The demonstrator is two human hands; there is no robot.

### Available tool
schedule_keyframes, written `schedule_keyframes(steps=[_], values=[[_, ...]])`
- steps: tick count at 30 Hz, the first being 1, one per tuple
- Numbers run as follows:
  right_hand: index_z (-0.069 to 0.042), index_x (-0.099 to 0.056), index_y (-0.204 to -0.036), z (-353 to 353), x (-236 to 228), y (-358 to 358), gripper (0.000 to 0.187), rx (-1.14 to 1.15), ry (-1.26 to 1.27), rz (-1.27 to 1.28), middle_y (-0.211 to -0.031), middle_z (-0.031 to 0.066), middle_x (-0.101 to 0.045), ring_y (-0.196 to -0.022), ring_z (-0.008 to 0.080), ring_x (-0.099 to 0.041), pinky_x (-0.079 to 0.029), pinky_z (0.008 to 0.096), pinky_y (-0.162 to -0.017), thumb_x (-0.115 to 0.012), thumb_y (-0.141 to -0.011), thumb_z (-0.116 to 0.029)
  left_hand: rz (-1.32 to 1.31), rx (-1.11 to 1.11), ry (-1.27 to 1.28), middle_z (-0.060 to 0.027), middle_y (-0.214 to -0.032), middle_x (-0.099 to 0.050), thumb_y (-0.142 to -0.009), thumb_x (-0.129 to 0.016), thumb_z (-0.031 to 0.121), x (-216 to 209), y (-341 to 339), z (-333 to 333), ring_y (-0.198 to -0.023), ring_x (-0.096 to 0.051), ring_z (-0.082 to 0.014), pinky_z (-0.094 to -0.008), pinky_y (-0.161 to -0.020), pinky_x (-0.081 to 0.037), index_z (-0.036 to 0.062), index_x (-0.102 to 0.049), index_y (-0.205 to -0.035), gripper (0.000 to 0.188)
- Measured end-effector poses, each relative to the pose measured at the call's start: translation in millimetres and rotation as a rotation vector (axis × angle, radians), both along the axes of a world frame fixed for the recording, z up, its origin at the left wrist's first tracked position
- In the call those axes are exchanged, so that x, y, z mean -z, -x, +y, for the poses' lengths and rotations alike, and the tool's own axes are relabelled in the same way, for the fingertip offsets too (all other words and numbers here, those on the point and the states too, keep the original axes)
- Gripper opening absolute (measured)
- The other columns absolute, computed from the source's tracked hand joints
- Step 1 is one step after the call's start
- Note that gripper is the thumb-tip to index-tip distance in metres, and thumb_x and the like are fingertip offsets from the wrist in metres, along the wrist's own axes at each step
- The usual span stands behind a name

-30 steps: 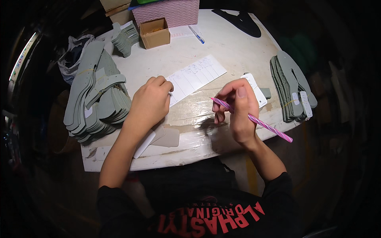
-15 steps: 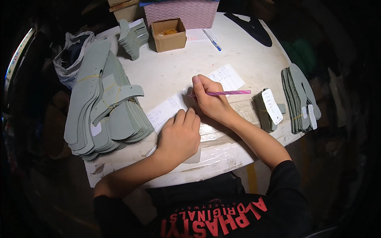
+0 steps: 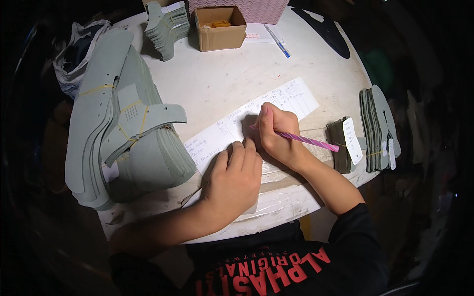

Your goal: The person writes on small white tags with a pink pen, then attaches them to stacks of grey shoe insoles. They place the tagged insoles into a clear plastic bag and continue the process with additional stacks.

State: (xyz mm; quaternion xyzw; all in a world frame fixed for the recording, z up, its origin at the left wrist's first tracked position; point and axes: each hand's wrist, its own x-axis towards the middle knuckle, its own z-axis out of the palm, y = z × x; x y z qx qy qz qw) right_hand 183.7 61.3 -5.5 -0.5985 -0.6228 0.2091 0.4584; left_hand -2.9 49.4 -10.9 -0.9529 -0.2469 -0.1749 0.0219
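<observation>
A long white paper strip [image 3: 301, 93] with handwritten rows and ruled columns lies slantwise on the table. My right hand [image 3: 281, 135] rests on it, fingers closed around a pink-and-purple striped pen [image 3: 316, 142]. The pen's tip is near the strip's middle, beside a dark shadow, and its back end slopes down to the right. Just left of it, my left hand [image 3: 236, 172] lies flat on the strip's lower edge with its fingers stretched out, holding nothing. Another pale sheet shows partly under my left wrist.
Grey-green cut pieces bound with yellow rubber bands form a large stack [image 3: 98, 113] on the left. Smaller bundles [image 3: 168, 29] stand at the back left and right [image 3: 377, 128]. A cardboard box [image 3: 222, 38], blue pen [image 3: 277, 41] and black flat piece [image 3: 323, 32] lie farther back.
The whole view has shifted a little. The striped pen, nearly level before, now tilts down toward its back end. Both hands stay on the paper.
</observation>
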Motion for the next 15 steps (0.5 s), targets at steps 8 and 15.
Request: schedule_keyframes(steps=[8,15], values=[[0.002,-0.059,-0.088,4.0,1.5,2.4,0.026,-0.017,0.033,-0.019,-0.066,0.0156,-0.060,-0.054,0.0249,-0.054,-0.048,0.0364,-0.057,-0.055,-0.112,-0.007,-0.009,-0.007,-0.033,-0.0254,-0.129,-0.068,-0.077,-0.070,0.018,1.0,-0.7,-0.9,-0.113,-0.063,-0.0356,-0.0401,-0.093,-0.052,-0.0091,-0.072,-0.111,0.044],[0.002,-0.058,-0.082,5.4,3.5,2.3,0.037,-0.021,0.013,-0.011,-0.065,0.0120,-0.061,-0.057,0.0175,-0.055,-0.050,0.0347,-0.059,-0.050,-0.116,-0.012,0.024,-0.004,-0.049,-0.0256,-0.130,-0.067,-0.077,-0.070,0.020,0.2,-0.9,-1.2,-0.114,-0.062,-0.0360,-0.0403,-0.093,-0.051,-0.0090,-0.071,-0.112,0.045]])
